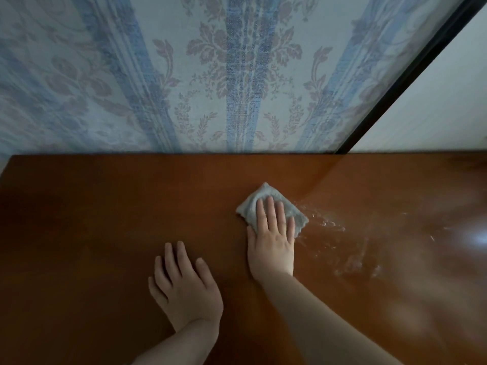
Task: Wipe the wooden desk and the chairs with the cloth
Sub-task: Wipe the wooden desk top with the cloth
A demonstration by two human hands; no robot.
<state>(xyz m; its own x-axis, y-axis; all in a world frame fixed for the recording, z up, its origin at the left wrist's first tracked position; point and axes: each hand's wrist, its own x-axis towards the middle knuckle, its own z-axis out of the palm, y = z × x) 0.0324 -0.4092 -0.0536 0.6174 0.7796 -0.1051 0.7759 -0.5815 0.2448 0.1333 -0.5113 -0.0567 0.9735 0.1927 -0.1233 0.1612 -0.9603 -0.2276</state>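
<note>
We press our right hand [271, 241] flat, fingers straight, on the folded grey cloth [272, 209] mid-surface to drive it across the wooden surface [92, 219], our left hand [184, 285] spread flat beside for bracing, wet streaks [332, 225] trailing rightward.

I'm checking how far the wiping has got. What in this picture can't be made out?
- Chairs: none in the head view, so their state is unknown.
- Wooden desk: right and near parts cut off by the frame; right side washed out by glare.
- Cloth: near part hidden under the right hand.
- Left hand: lies flat, so whatever is beneath it stays hidden.
</note>
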